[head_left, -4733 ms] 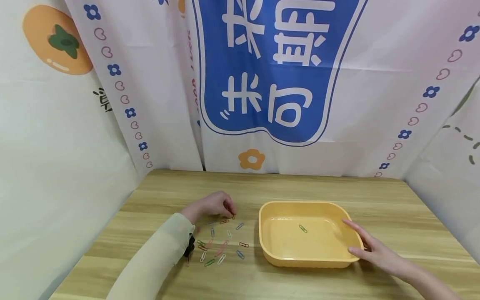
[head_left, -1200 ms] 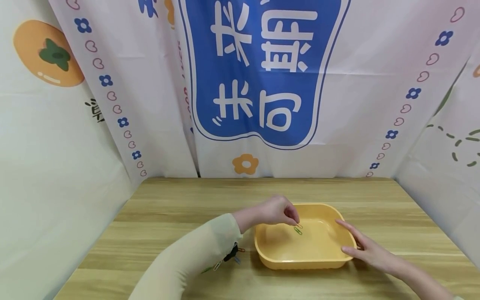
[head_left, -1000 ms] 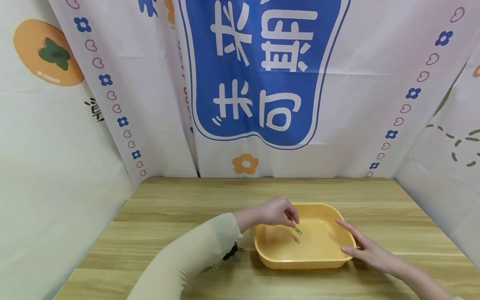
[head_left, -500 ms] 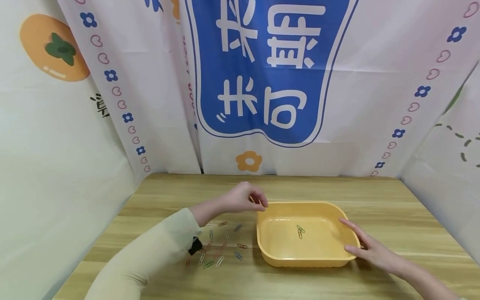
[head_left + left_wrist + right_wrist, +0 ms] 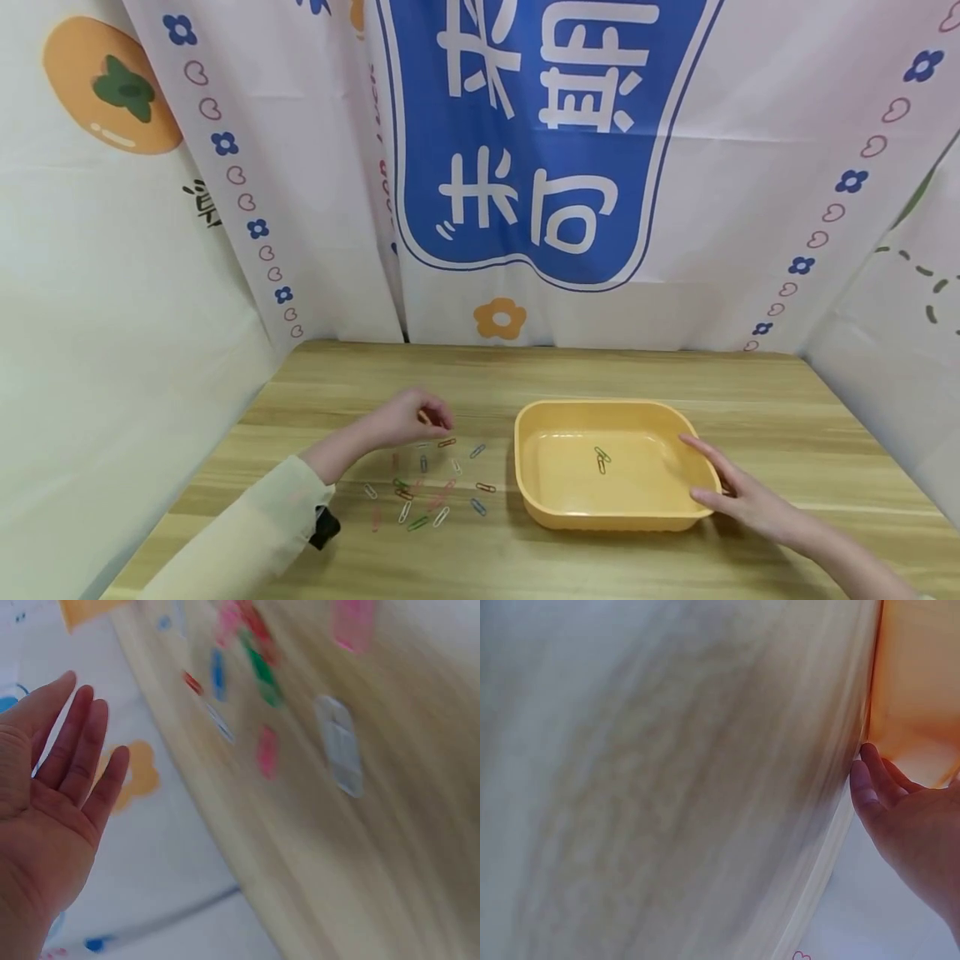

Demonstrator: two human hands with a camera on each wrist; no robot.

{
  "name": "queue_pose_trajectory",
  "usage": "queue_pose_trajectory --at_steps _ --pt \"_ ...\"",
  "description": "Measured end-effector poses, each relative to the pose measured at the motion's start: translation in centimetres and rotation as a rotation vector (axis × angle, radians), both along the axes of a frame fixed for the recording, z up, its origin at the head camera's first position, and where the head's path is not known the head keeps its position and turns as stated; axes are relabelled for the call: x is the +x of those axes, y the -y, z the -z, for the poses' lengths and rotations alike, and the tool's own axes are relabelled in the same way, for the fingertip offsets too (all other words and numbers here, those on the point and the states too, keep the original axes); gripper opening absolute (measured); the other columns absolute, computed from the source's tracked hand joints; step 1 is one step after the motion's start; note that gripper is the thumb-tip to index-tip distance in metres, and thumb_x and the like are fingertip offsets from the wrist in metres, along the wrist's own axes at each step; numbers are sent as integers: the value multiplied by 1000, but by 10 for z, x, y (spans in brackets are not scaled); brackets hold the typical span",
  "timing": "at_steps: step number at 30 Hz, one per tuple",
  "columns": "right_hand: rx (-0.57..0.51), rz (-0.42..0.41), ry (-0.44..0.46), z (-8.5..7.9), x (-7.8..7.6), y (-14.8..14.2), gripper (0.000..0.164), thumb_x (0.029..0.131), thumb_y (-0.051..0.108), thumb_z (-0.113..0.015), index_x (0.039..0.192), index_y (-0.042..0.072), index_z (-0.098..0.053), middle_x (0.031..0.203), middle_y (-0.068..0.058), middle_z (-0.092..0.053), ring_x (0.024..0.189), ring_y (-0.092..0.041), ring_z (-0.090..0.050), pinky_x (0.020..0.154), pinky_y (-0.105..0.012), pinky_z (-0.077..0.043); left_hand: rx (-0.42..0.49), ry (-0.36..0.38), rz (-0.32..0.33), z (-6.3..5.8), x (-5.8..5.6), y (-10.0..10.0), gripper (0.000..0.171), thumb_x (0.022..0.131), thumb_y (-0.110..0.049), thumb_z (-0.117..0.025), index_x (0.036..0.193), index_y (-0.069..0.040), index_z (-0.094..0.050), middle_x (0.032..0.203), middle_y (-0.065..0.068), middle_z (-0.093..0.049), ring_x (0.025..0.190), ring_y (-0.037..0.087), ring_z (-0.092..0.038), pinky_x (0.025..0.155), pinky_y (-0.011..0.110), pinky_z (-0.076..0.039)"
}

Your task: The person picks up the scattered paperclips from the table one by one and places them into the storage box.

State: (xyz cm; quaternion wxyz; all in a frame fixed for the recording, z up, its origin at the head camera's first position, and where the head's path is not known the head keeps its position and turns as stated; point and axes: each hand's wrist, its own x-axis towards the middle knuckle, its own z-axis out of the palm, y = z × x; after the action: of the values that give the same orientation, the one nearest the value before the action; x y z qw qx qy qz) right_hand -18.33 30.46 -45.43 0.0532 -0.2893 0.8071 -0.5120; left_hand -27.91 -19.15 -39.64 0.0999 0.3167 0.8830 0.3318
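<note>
My left hand [image 5: 411,417] hovers at the far edge of the scattered paper clips, its fingers loosely bent. In the left wrist view, the palm and spread fingers of the left hand [image 5: 67,780] hold nothing. Just below its fingertips lies a red paper clip [image 5: 447,443]. My right hand [image 5: 742,496] holds the right end of a yellow plastic basin [image 5: 532,500], with forefinger and thumb over its rim. In the right wrist view, the other fingers are against the basin's outside. On the basin's floor, a green paper clip [image 5: 603,453] and a reddish paper clip [image 5: 601,467] overlap.
Several pink, white, blue, green and red clips lie left of the basin, among them a white paper clip [image 5: 441,517] and a blue paper clip [image 5: 478,507]. A wooden table [image 5: 600,567] carries everything. A printed cloth [image 5: 720,208] hangs behind it.
A reddish clip has dropped from my left hand into the basin beside the green one. The left hand has since moved back left, over the clips. My right hand stays on the basin.
</note>
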Motion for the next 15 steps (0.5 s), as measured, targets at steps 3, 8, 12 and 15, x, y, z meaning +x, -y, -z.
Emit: queue_pose_trajectory --at_steps 3,8,12,15 --pt "-2 -1 8 -1 1 -1 66 96 -6 -53 150 -6 -17 145 -46 -9 122 9 -37 87 -16 -44 -32 16 -27 6 -1 15 4 87 -4 -72 91 -5 -71 83 -7 -66 81 10 -62 74 28 -53" --pt "1 3 7 -2 1 -1 66 96 -6 -53 150 -6 -17 145 -46 -8 122 11 -34 88 -15 -42 -32 56 -31 16 -6 29 6 85 -1 -73 90 -3 -70 83 -3 -66 80 13 -63 74 27 -54" --pt "0 2 20 -2 1 0 65 96 -5 -53 150 -6 -16 146 -45 -7 123 13 -30 89 -15 -42 -22 96 -47 24 -9 37 10 82 0 -74 89 -3 -69 83 -1 -66 79 14 -62 73 27 -54" --pt "-22 -12 64 -3 1 1 64 97 -5 -51 149 -8 -14 146 -45 -4 122 11 -34 88 -17 -45 -29 139 -75 28 -10 41 11 82 0 -75 89 -5 -69 83 -1 -65 79 15 -61 72 27 -53"
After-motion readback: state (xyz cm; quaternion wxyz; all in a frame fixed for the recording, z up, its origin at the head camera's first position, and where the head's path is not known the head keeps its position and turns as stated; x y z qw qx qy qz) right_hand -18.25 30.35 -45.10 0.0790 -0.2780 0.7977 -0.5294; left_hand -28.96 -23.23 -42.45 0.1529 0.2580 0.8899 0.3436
